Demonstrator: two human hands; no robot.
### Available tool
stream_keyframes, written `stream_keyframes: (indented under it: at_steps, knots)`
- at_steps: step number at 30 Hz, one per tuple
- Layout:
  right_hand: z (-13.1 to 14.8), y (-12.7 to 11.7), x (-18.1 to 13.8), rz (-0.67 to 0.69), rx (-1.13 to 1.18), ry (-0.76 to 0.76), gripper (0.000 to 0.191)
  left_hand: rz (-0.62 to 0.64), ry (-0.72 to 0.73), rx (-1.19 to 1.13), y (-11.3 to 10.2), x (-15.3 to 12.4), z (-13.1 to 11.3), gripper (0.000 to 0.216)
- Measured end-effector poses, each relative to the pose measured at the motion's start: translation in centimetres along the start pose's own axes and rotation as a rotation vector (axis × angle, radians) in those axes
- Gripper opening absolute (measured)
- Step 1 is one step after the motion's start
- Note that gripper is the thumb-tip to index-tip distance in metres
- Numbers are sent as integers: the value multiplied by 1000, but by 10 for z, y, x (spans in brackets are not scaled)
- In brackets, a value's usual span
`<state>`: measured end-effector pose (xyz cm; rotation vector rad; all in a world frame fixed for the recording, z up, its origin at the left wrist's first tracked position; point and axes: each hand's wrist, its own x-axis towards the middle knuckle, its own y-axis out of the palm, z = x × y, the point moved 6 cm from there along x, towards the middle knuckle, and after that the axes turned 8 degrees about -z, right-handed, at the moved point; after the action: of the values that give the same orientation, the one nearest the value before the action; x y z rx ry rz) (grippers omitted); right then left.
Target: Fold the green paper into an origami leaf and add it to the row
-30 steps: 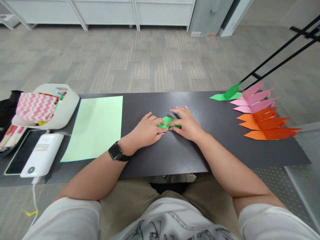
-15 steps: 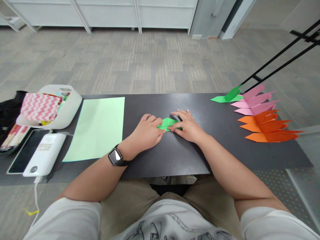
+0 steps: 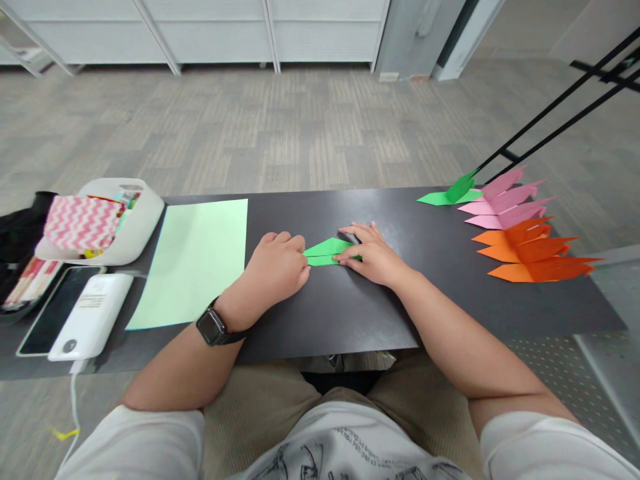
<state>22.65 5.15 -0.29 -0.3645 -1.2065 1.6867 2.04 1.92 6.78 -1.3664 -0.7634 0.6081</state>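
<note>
A folded piece of green paper (image 3: 323,252) lies flat on the dark table between my two hands, with a lengthwise crease line showing. My left hand (image 3: 277,270), its fingers curled, pinches the paper's left tip. At the other end, my right hand (image 3: 375,255) holds the paper against the table with thumb and fingers, its upper fingers stretched out above. The paper's right end is hidden under that hand.
Folded paper cranes stand on the right: a green one (image 3: 453,193), several pink ones (image 3: 505,202) and orange ones (image 3: 537,253). Left lie light-green paper sheets (image 3: 193,260), a white basket (image 3: 143,230), a white power bank (image 3: 93,313) and a phone (image 3: 53,313). The dark table (image 3: 320,327) is narrow.
My left hand has slid left along the paper to its tip, uncovering more of the green surface. My right hand stays at nearly the same spot.
</note>
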Motion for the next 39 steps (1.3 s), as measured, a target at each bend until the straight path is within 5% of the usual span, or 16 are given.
stream_keyframes:
  at_steps: [6, 14, 18, 27, 39]
  knots:
    - [1, 0, 0, 4, -11, -3, 18, -4, 78, -74, 8, 5, -19, 20]
    - [6, -6, -1, 9, -3, 1, 28, -8, 52, -116, 27, -2, -55, 42]
    - [4, -12, -2, 22, 14, 4, 45, -5, 47, -95, 31, -4, -58, 49]
    - [-11, -27, 0, -150, 54, 16, 47, -33, 56, -55, 30, 2, -67, 59]
    - [-14, -10, 1, -49, 3, 26, 64, -15, 73, -97, 34, 4, -72, 70]
